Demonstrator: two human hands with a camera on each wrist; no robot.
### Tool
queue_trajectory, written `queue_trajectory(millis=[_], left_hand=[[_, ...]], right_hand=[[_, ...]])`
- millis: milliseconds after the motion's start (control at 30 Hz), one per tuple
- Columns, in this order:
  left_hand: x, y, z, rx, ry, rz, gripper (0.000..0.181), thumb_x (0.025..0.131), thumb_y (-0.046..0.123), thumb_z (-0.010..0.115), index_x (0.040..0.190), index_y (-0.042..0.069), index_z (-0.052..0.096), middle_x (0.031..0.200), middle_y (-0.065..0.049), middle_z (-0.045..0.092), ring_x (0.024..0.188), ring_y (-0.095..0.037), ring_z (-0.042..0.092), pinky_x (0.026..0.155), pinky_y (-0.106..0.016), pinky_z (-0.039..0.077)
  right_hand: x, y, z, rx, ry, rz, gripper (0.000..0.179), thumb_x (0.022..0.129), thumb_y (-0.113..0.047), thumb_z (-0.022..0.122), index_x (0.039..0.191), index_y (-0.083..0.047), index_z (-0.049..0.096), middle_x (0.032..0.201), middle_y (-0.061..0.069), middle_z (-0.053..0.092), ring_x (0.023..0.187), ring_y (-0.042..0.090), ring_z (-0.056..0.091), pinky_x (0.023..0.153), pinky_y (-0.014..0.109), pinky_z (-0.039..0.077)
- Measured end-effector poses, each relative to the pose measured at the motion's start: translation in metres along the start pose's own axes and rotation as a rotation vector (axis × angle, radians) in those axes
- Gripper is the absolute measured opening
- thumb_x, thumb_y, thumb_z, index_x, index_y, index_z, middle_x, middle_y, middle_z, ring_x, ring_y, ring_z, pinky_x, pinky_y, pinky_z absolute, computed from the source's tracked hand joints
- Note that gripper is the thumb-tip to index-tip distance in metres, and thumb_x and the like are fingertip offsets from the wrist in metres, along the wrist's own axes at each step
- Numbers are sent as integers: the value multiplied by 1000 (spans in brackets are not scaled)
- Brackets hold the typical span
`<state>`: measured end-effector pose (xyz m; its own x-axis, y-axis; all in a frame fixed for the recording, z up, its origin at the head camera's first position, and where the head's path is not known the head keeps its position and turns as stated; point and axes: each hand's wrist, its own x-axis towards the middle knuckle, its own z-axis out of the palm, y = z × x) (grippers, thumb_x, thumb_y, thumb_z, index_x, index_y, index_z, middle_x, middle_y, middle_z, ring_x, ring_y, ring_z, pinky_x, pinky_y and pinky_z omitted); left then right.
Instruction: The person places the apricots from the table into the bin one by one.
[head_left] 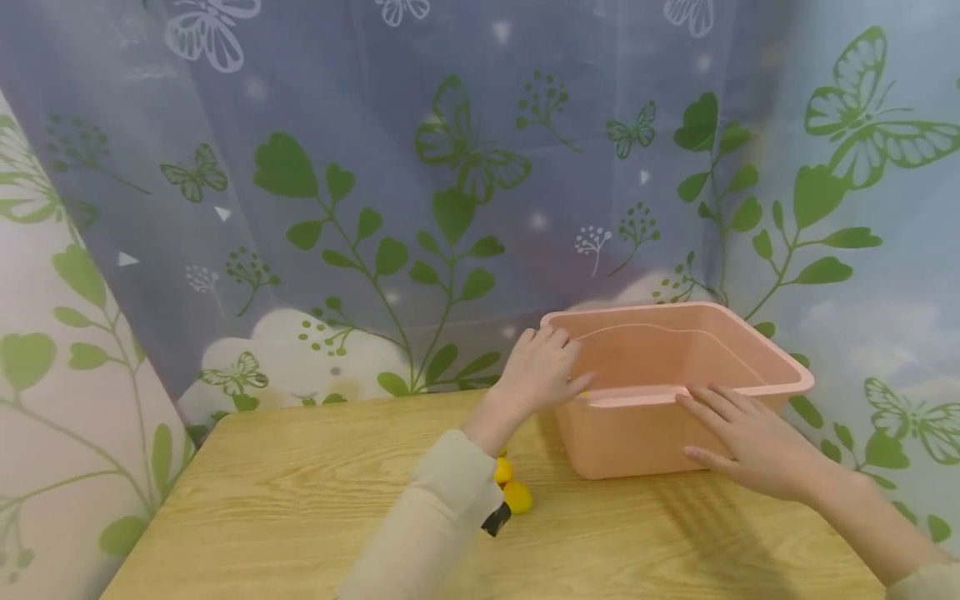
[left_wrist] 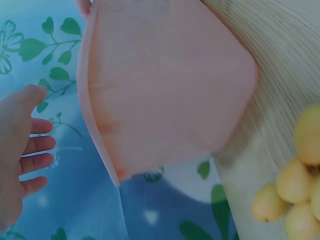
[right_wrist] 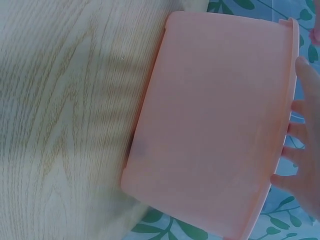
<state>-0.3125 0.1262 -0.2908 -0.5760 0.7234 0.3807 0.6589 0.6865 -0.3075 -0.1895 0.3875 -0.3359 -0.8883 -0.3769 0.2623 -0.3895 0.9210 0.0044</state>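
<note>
Bin (head_left: pixel 637 437): 3 o'clock from left grip (head_left: pixel 542 367), 10 from right grip (head_left: pixel 757 440) | mouth up, long axis 9-to-3 | both spread

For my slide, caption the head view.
Left hand and right hand by a pink bin; yellow fruit on the table.

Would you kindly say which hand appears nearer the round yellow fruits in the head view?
The left hand, at the left end of the pink plastic bin; the right hand, at the bin's near rim, appears farther from the fruits.
</note>
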Motion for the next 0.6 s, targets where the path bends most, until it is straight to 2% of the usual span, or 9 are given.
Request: queue_trajectory(millis=[133,233,500,600], left_hand=[[-19,-15,7,-8,75,4,35,91,50,48,97,18,62,93,4,55,88,-15,51,75,-29,40],[-35,-27,13,-29,107,-6,32,91,47,50,93,17,63,90,3,56,87,-17,52,75,-30,41],[-75,-51,36,-36,75,-16,33,92,43,51,93,12,64,91,-1,57,84,-20,52,73,-32,41],[-89,-56,46,-55,45,-24,34,92,42,52,98,11,64,94,-2,58,86,-20,53,74,-32,42]], right_hand=[[0,0,1,3,5,0,68,90,-44,55,143,-6,34,142,23,33,127,46,29,96,59,27],[0,1,1,-1,8,-4,68,90,-43,55,143,-5,34,142,23,33,126,46,30,96,58,27],[-1,3,4,-9,34,-19,68,90,-41,57,143,-7,33,142,23,33,126,45,30,101,55,24],[-1,3,6,-15,46,-30,68,90,-41,57,143,-7,33,142,22,33,126,45,31,101,54,23]])
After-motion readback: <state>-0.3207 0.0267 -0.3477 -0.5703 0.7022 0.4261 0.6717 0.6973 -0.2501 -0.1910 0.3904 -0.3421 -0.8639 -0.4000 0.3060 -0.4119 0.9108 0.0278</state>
